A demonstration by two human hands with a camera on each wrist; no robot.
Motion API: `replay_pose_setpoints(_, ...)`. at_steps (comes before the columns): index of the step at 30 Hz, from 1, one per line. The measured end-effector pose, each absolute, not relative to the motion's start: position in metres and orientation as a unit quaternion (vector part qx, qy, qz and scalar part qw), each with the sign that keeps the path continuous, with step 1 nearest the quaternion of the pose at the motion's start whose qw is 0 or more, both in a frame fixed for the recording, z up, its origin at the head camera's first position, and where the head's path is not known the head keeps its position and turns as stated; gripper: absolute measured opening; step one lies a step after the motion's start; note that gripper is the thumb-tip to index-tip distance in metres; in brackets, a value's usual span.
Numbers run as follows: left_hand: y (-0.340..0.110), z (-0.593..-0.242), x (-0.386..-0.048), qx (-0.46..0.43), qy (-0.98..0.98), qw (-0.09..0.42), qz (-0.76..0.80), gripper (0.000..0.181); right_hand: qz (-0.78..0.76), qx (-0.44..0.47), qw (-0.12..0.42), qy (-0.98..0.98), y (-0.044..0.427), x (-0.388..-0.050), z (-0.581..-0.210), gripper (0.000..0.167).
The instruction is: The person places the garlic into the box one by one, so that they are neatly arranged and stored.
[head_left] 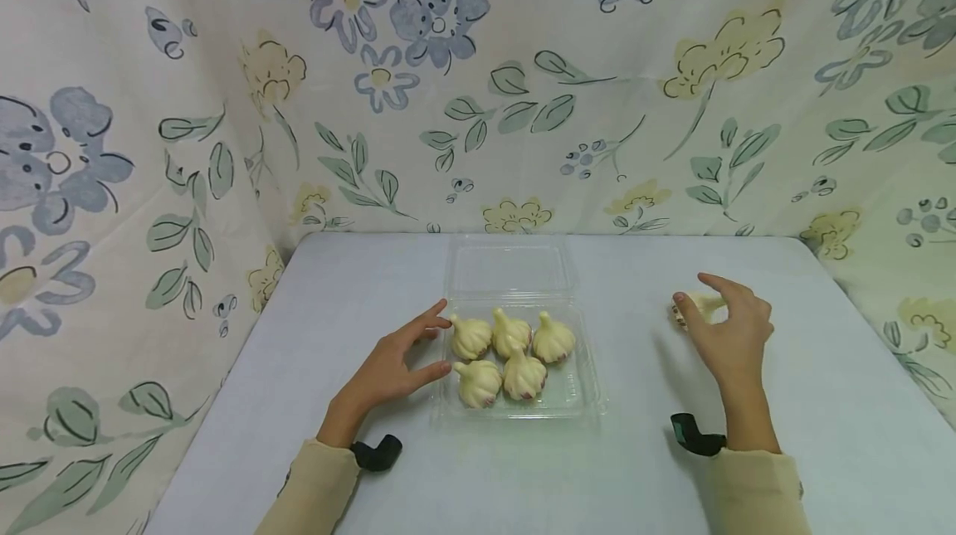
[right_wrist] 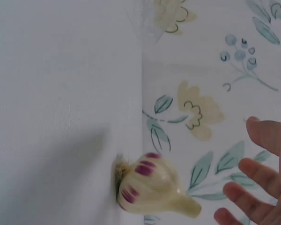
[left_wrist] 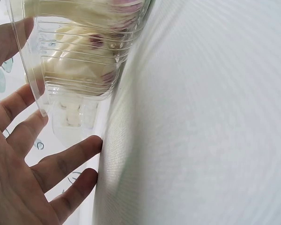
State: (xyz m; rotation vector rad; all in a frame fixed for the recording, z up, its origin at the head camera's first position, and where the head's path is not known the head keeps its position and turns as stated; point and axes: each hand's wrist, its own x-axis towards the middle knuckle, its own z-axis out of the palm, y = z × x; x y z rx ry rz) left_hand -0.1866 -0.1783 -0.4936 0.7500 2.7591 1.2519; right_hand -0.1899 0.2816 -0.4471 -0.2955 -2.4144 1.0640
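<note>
A clear plastic clamshell container (head_left: 575, 390) lies with its lid (head_left: 511, 267) folded back, and several garlic bulbs (head_left: 479, 383) sit inside. At its left side is my left hand (head_left: 392, 365), fingers spread. In the left wrist view, the left hand's fingers (left_wrist: 28, 131) touch the container's rim, while two lower fingertips meet the table. A single garlic bulb (right_wrist: 152, 185) with purple streaks lies on the table at the right. My right hand (head_left: 735, 332) hovers over that bulb, thumb and fingers parted. The right wrist view shows a gap between fingers and bulb.
The white table (head_left: 635, 477) ends at a floral curtain (head_left: 523, 104) behind it, with more curtain on both sides. A dark wrist-worn device (head_left: 377, 454) sticks out from the left wrist, and another device (head_left: 696, 435) from the right.
</note>
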Motion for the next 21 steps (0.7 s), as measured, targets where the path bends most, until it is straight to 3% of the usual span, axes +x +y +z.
replay_pose_setpoints(5,-0.178,-0.493,-0.187,0.239,0.883,0.014,0.404,0.059,0.389,-0.138,0.244,-0.878,0.298,-0.188,-0.449,0.053)
replay_pose_setpoints(21,-0.178,-0.492,-0.186,0.241,0.883,0.011,0.403,0.058,0.43,-0.229,0.081,-0.869,0.319,-0.189,-0.463,0.079)
